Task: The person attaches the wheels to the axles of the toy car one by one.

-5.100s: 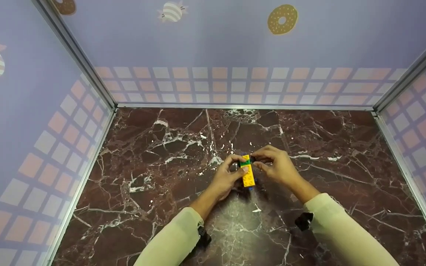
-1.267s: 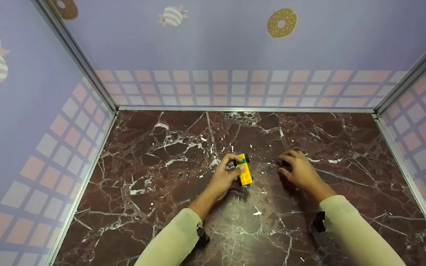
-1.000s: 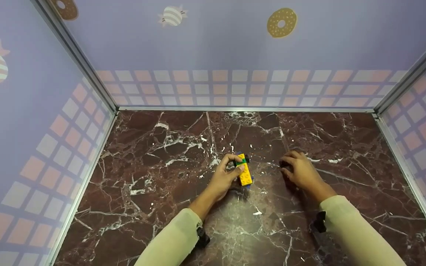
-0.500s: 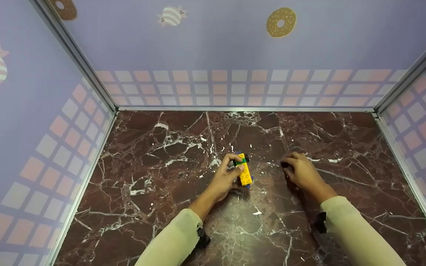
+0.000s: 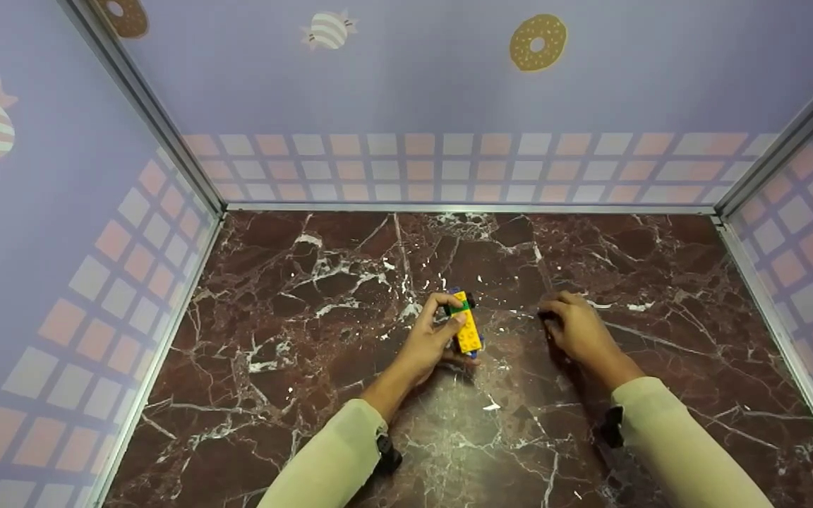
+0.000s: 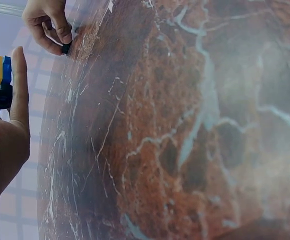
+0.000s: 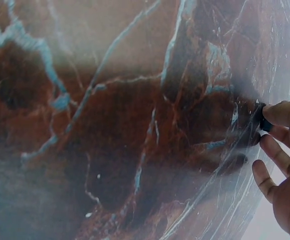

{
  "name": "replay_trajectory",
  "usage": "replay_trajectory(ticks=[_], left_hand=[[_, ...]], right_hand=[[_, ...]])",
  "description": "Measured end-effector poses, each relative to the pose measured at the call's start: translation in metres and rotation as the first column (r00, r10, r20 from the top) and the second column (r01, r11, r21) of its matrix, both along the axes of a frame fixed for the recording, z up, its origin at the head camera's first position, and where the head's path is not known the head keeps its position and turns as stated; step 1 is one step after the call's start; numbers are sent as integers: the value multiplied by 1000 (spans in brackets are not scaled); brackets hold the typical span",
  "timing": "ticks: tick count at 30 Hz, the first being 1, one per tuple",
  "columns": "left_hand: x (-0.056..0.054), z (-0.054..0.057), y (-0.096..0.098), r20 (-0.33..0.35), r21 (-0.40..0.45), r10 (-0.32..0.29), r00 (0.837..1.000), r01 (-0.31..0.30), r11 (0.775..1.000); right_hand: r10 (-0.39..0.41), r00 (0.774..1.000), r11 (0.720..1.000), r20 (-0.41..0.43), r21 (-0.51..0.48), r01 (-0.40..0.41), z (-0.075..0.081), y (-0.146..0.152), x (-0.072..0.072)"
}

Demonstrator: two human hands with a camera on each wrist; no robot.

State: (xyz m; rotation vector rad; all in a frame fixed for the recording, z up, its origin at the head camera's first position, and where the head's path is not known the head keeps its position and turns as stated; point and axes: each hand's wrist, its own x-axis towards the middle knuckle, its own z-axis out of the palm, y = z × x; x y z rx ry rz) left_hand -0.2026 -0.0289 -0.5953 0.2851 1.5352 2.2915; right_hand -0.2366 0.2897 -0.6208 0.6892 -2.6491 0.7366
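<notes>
My left hand (image 5: pixel 422 346) grips a toy brick car, thumb and fingers across its top. The car has a studded yellow brick (image 5: pixel 469 334), a green band (image 5: pixel 460 307) and blue parts underneath. A black wheel (image 6: pixel 1 96) shows on its side in the left wrist view. To the right, apart from the car, my right hand (image 5: pixel 581 330) pinches a small black piece (image 6: pixel 66 48) low over the tabletop. Fingers cover much of that piece; in the right wrist view the dark piece (image 7: pixel 264 120) looks rounded, with a bluish patch.
A dark red marbled table (image 5: pixel 350 423) with white veins lies under both hands. Lilac panels with pink and white squares (image 5: pixel 419 168) enclose its back and sides, joined by metal strips (image 5: pixel 378 208). Black wrist cameras (image 5: pixel 387 453) sit under both sleeves.
Since the oldest frame my right hand has moved right, away from the car, and a black piece shows in its fingers. Lately the left hand has tilted the car slightly; the right has barely shifted.
</notes>
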Motion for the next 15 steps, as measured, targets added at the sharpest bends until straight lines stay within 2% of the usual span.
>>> replay_trajectory(ticks=[5, 9, 15], left_hand=[[-1, -1, 0, -20, -49, 19, 1000, -20, 999], [-1, -2, 0, -41, -78, 29, 999, -33, 996], [-1, -3, 2, -45, -56, 30, 999, -33, 998]], right_hand=[[-8, 1000, 1000, -13, -1, 8, -2, 2, 0], [-30, 998, 999, 48, 28, 28, 9, -3, 5], [-87, 987, 992, 138, 97, 74, 20, -8, 11]])
